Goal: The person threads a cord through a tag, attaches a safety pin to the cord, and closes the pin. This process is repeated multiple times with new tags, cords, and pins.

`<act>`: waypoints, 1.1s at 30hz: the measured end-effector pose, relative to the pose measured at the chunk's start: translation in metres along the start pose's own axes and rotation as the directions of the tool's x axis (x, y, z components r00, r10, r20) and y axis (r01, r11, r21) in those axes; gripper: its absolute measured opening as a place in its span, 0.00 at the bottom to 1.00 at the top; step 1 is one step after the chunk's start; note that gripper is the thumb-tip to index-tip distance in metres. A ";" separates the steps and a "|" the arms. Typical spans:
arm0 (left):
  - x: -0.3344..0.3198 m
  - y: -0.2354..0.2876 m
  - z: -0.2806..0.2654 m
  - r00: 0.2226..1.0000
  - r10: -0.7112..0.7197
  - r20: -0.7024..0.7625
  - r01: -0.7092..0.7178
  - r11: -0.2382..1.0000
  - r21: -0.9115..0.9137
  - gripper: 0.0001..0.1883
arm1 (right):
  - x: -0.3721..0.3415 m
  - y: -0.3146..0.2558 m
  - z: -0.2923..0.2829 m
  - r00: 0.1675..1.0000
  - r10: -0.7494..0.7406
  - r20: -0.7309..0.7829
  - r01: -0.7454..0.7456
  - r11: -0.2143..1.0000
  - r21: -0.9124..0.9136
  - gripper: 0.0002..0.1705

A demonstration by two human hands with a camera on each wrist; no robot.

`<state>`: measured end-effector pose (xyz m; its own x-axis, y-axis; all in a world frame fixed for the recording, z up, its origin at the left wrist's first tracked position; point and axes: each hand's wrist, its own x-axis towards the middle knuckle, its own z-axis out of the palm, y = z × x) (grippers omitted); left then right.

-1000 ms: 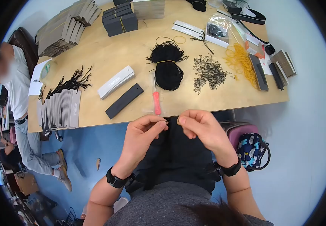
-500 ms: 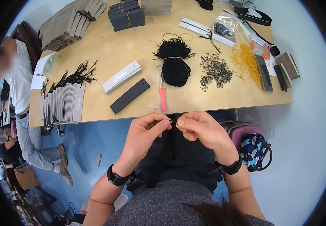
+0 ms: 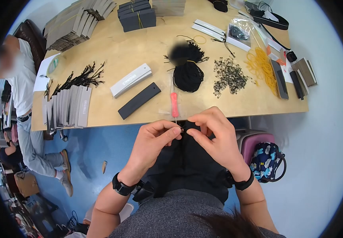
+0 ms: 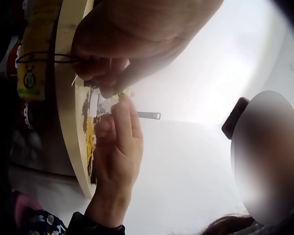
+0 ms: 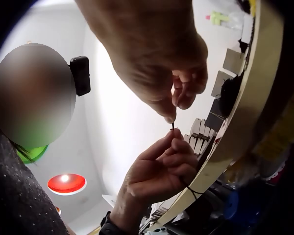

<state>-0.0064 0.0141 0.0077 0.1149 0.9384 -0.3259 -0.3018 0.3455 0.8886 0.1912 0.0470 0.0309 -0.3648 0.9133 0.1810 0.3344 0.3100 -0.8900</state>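
Note:
In the head view my left hand (image 3: 151, 144) pinches a thin black cord at thumb and index finger, just off the table's front edge. A loop of this cord (image 4: 61, 61) trails from the hand in the left wrist view. A tiny brownish piece (image 3: 182, 130) shows at the left fingertips, its kind too small to make out. Facing it, my right hand (image 3: 217, 139) has its thumb and index tips parted, close to the cord's end. Beyond the hands lies a red-handled tool (image 3: 174, 105) with a thin shaft. A banded bundle of black cords (image 3: 188, 77) sits behind it.
Small wire pins (image 3: 229, 77) lie heaped right of the bundle, beside yellow rubber bands (image 3: 260, 69) and a phone (image 3: 279, 79). Left are a black tag (image 3: 139, 100), white tags (image 3: 131, 80) and a row of corded grey tags (image 3: 70, 107). A person (image 3: 22, 79) sits at left.
The hands have come together at the cord. Most recently the right thumb and index finger have spread apart, while the left hand keeps its pinch. The head view has shifted slightly.

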 end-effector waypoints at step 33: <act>-0.013 -0.011 -0.017 0.980 -0.105 0.168 0.175 0.856 -0.486 0.06 | 0.009 -0.029 -0.011 0.984 -0.176 0.014 0.176 0.982 -0.072 0.10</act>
<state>-0.0211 -0.0021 -0.0036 0.3030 0.8828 -0.3590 -0.6984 0.4620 0.5467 0.1884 0.0492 0.0627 -0.4299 0.8410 0.3286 0.3263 0.4840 -0.8119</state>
